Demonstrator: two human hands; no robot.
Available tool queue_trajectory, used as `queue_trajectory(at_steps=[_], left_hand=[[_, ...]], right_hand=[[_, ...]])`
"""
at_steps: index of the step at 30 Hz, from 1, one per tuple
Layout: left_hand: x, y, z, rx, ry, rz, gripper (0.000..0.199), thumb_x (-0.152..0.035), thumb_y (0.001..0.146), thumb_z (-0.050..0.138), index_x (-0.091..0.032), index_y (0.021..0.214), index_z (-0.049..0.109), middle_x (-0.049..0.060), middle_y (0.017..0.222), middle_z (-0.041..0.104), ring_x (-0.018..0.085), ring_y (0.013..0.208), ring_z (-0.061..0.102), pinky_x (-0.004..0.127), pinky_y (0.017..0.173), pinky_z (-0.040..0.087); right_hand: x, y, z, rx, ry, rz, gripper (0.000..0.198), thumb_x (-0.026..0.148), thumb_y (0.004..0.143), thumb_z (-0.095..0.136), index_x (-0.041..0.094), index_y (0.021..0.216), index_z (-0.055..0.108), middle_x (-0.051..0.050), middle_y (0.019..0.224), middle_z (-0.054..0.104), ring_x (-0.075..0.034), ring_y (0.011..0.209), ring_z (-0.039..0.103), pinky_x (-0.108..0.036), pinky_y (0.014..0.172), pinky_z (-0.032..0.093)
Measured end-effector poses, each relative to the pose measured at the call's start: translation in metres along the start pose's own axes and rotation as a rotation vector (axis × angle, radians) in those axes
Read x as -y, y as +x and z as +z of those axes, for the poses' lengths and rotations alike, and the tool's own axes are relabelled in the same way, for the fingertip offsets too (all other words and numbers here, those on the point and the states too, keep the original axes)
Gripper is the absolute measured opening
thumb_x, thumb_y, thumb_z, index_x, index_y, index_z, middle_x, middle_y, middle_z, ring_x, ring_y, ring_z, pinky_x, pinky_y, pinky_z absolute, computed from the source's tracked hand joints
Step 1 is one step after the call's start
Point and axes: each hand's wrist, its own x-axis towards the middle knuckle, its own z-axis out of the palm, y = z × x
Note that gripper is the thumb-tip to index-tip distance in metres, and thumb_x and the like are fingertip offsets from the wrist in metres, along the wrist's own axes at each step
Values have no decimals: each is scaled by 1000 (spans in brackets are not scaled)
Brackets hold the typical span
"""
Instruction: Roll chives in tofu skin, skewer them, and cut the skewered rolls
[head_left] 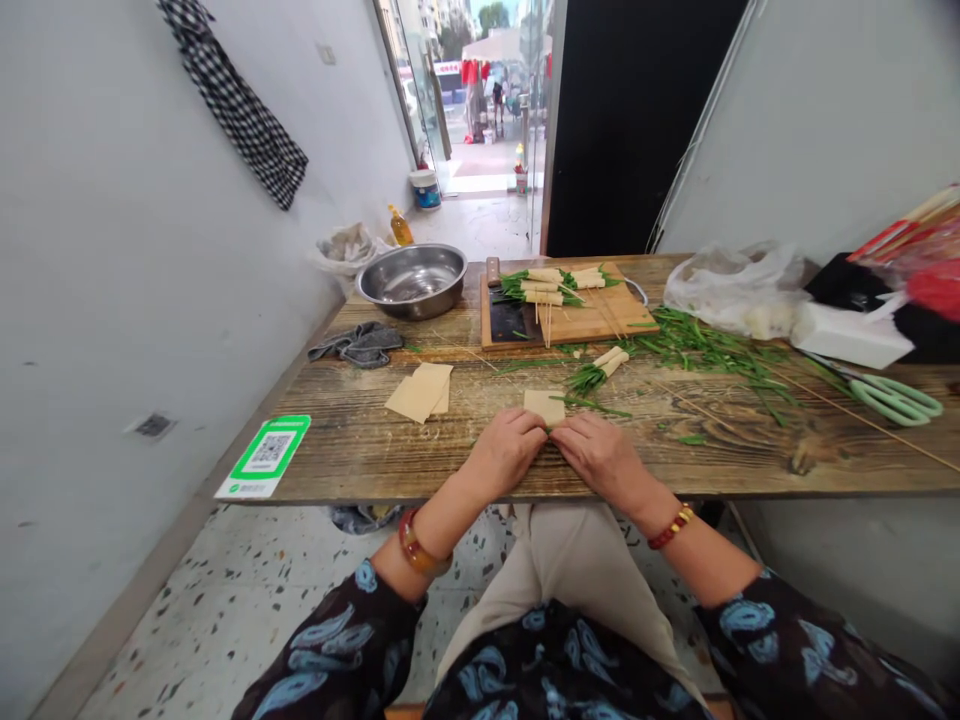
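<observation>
My left hand (508, 455) and my right hand (602, 462) meet at the table's front, fingertips pinched on the near edge of a small beige tofu sheet (543, 402). What lies under the fingers is mostly hidden; a bit of green shows between them. A loose chive stalk (596, 406) crosses the sheet's right side and runs onto the table. Just beyond sit tofu rolls (611, 360) with chives (587, 378) sticking out. More flat tofu sheets (421, 392) overlap to the left of my hands.
Several finished rolls (544, 290) and skewers lie on a cutting board (592, 318) with a cleaver (511, 318). Loose chives (705, 345) spread rightward, near green-handled scissors (896, 397). A steel basin (412, 282), grey cloth (358, 344) and QR card (264, 456) are on the left.
</observation>
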Motion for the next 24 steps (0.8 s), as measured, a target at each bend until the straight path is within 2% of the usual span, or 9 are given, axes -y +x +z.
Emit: queue_trajectory(at_steps=[4, 10, 18, 24], left_hand=[[-4, -1, -4, 17, 122, 5, 25, -23, 95, 40, -17, 83, 61, 7, 90, 61, 19, 85, 50, 35, 79, 40], [-6, -4, -4, 29, 149, 11, 24, -22, 95, 39, -17, 84, 61, 7, 89, 60, 19, 83, 50, 33, 77, 40], [-4, 1, -2, -8, -184, -191, 21, -20, 92, 45, -18, 80, 61, 5, 82, 61, 17, 80, 55, 29, 74, 42], [-7, 3, -4, -20, -201, -344, 14, -22, 91, 49, -20, 85, 62, 3, 84, 63, 18, 82, 55, 30, 75, 39]], right_hand=[[0, -1, 0, -2, -13, -1, 25, 20, 96, 40, 18, 86, 62, -7, 84, 64, -19, 82, 53, -33, 76, 41], [1, 0, -4, -11, 1, 18, 22, 20, 96, 43, 18, 89, 64, -7, 86, 65, -19, 86, 54, -33, 78, 38], [-4, 2, -2, -16, 160, 146, 17, 26, 94, 49, 20, 93, 65, -6, 91, 65, -20, 90, 52, -34, 77, 39], [-7, 7, 4, 18, 231, 270, 19, 27, 94, 47, 21, 91, 65, -6, 91, 62, -20, 88, 51, -33, 77, 39]])
